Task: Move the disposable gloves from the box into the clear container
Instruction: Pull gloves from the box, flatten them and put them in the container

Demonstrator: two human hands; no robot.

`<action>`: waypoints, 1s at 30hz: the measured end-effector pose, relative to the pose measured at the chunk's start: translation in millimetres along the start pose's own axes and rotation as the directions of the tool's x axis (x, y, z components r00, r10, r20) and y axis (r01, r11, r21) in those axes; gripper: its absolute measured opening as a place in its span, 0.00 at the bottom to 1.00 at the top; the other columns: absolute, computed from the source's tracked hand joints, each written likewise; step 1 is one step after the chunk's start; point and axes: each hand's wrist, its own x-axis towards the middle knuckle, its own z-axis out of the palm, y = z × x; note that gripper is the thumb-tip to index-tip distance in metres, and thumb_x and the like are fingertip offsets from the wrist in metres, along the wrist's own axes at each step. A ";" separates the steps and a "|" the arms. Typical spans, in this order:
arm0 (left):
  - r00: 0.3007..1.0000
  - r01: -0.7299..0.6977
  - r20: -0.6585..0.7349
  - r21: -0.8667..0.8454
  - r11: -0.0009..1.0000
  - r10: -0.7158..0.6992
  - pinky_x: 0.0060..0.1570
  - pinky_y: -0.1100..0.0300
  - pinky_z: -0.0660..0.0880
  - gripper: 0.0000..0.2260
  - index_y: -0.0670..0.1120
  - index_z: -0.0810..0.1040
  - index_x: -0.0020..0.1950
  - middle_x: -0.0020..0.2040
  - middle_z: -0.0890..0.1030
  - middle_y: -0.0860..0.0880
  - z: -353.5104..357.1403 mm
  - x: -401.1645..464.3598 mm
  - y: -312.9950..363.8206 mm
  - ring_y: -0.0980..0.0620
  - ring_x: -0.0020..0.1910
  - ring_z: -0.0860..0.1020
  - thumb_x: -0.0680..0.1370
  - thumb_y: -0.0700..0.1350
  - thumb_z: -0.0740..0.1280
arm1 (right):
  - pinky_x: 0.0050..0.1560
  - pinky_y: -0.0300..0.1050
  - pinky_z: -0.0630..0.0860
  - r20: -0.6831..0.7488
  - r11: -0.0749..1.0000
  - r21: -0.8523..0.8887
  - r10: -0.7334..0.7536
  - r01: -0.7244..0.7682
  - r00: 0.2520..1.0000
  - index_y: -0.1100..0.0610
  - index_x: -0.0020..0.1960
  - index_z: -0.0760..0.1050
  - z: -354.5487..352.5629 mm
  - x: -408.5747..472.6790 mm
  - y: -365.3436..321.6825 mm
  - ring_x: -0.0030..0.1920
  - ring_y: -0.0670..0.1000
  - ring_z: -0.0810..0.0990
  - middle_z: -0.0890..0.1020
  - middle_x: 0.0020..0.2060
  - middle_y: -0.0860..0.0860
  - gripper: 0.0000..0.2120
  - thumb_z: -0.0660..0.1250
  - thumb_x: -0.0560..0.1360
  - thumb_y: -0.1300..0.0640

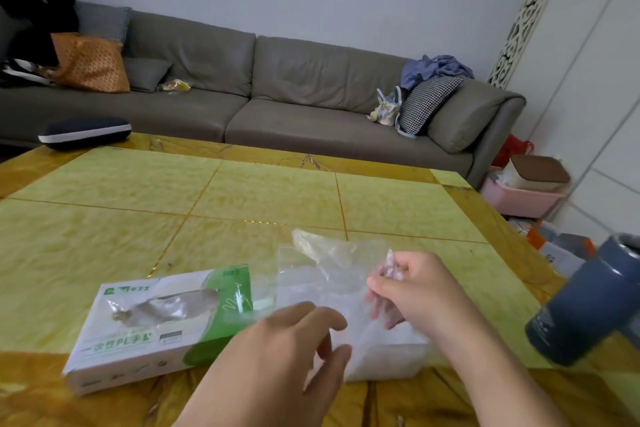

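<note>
A white and green glove box [157, 326] lies flat on the table at the front left, with thin film showing in its top opening. Right of it stands the clear container [377, 354], holding white film. My right hand [412, 291] is above the container and pinches a clear disposable glove [336, 253], which billows up and to the left. My left hand [294, 350] hovers between the box and the container, its fingers loosely curled and holding nothing.
A yellow-green tiled table [242, 198] spreads ahead. A dark blue tumbler [588, 302] stands tilted in view at the right edge. A dark case [85, 132] lies at the table's far left corner. A grey sofa [277, 94] with cushions runs behind.
</note>
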 end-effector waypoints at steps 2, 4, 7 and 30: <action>0.999 0.003 -0.033 0.000 1.000 -0.003 0.40 0.68 0.76 0.10 0.63 0.75 0.60 0.49 0.75 0.66 -3.3 10.0 6.2 0.65 0.48 0.76 0.81 0.59 0.60 | 0.31 0.47 0.80 0.020 1.000 -0.022 0.006 -0.006 1.000 0.69 0.47 0.79 -0.9 0.1 3.0 0.28 0.55 0.84 0.85 0.32 0.59 0.04 0.66 0.78 0.69; 0.999 0.042 -0.024 0.034 0.999 -0.041 0.51 0.66 0.75 0.11 0.62 0.72 0.66 0.56 0.72 0.65 2.0 22.9 10.9 0.64 0.57 0.73 0.84 0.55 0.59 | 0.32 0.46 0.80 0.037 0.999 -0.042 0.021 -0.020 0.999 0.68 0.48 0.78 0.1 0.5 3.8 0.30 0.56 0.85 0.86 0.32 0.58 0.04 0.66 0.77 0.67; 0.965 0.173 0.174 0.136 0.975 -0.196 0.54 0.58 0.77 0.13 0.56 0.71 0.68 0.59 0.74 0.59 19.4 43.9 8.8 0.58 0.57 0.76 0.84 0.55 0.58 | 0.30 0.44 0.79 -0.021 0.996 -0.082 0.034 -0.036 0.999 0.63 0.47 0.79 -2.6 0.5 5.0 0.31 0.54 0.86 0.87 0.33 0.54 0.04 0.68 0.79 0.62; 0.569 0.222 0.690 0.396 0.891 -0.448 0.58 0.59 0.78 0.40 0.63 0.60 0.80 0.60 0.80 0.60 16.7 108.5 -7.3 0.55 0.58 0.81 0.74 0.49 0.77 | 0.26 0.44 0.60 -0.202 0.733 -0.675 -0.076 -0.083 0.976 0.56 0.39 0.67 -22.1 -1.0 7.4 0.28 0.53 0.68 0.72 0.34 0.49 0.08 0.63 0.70 0.68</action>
